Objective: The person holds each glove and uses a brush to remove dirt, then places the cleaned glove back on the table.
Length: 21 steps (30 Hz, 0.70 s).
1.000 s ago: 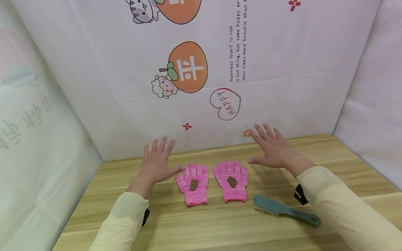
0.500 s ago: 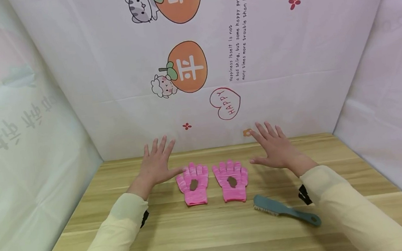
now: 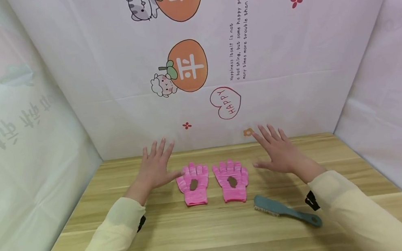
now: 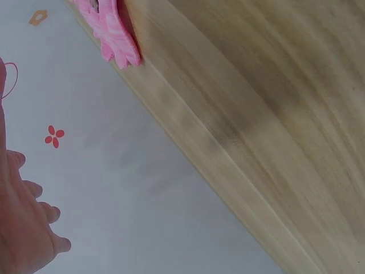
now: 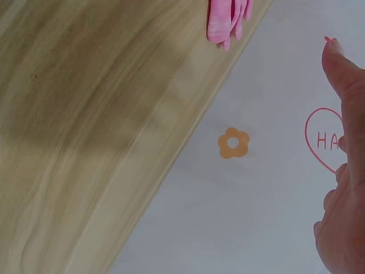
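Two pink knit gloves lie flat side by side on the wooden table, fingers toward the back wall. The left glove [image 3: 201, 193] and the right glove [image 3: 234, 193] each carry a dark brown patch mid-palm. My left hand [image 3: 154, 169] hovers with fingers spread, its thumb tip overlapping the left glove's edge in the head view. Spread likewise, my right hand [image 3: 279, 154] is held above the table to the right of the right glove. Neither hand holds anything. In front of the right hand rests a blue-grey brush [image 3: 287, 210] with pale bristles, its handle angled toward the right sleeve.
A white printed sheet [image 3: 130, 120] stands as the back wall, right behind the table's far edge. More white sheeting hangs on the left [image 3: 25, 168] and right [image 3: 386, 102]. The wooden table [image 3: 198, 240] extends toward me. Black straps show at both wrists.
My right hand has shifted slightly right, away from the right glove. The left hand has drifted a little left and down. Gloves and brush stay where they were.
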Motion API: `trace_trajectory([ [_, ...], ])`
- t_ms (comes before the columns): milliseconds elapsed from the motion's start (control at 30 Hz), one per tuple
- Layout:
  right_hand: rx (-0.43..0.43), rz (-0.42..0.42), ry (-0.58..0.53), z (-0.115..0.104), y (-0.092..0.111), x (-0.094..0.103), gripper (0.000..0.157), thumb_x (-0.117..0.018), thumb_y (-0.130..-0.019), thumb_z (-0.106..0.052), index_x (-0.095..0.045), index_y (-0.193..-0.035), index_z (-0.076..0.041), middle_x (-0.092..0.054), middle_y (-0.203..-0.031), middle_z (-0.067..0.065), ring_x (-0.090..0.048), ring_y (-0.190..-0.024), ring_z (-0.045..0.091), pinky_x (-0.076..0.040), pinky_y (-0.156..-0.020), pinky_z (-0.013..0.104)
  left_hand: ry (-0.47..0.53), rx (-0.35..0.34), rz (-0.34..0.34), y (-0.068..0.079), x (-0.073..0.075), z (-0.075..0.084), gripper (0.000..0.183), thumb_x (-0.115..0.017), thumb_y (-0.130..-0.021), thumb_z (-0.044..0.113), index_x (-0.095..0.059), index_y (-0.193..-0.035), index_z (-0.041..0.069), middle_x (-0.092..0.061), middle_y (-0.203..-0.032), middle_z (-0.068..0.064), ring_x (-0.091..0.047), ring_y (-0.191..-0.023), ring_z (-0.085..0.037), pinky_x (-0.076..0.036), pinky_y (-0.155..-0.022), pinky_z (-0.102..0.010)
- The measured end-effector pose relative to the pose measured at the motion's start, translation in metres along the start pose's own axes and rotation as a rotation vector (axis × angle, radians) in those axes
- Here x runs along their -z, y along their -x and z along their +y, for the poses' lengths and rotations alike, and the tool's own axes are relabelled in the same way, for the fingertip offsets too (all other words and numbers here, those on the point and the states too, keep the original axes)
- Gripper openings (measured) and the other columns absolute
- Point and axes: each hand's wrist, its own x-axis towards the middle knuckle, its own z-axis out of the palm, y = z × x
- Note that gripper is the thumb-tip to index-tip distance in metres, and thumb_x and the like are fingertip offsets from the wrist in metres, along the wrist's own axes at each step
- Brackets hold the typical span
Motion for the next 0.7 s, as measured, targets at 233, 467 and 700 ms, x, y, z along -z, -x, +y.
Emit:
trace_trajectory([
  [233, 0.01, -0.01, 0.001, -0.005, 0.014, 0.003, 0.095, -0.066, -0.087, -0.053, -0.02, -0.153, -0.003, -0.008, -0.159, 0.024, -0.001, -0.144, 0.044, -0.006, -0.112, 0.064, 0.036, 0.007, 0.0, 0.01, -0.001, 0.003, 0.101, -0.055, -0.082, 0.073, -0.019, -0.156, 0.014, -0.011, -0.159, -0.02, -0.008, -0.144, -0.043, -0.003, -0.111, -0.066],
  [467, 0.007, 0.004, -0.003, -0.006, 0.027, 0.0, 0.093, -0.067, -0.087, -0.051, -0.022, -0.152, -0.002, -0.011, -0.158, 0.025, -0.004, -0.143, 0.046, -0.007, -0.112, 0.063, 0.078, 0.033, -0.011, 0.017, -0.003, 0.008, 0.099, -0.06, -0.082, 0.068, -0.024, -0.154, 0.011, -0.014, -0.158, -0.022, -0.015, -0.142, -0.044, -0.006, -0.111, -0.066],
  [700, -0.021, -0.03, -0.044, -0.011, 0.041, -0.003, 0.09, -0.068, -0.089, -0.044, -0.02, -0.152, -0.001, -0.009, -0.157, 0.027, -0.005, -0.141, 0.049, -0.008, -0.112, 0.064, 0.121, 0.067, -0.108, 0.025, -0.004, 0.019, 0.092, -0.065, -0.083, 0.062, -0.034, -0.15, 0.008, -0.025, -0.155, -0.021, -0.024, -0.14, -0.043, -0.005, -0.111, -0.066],
])
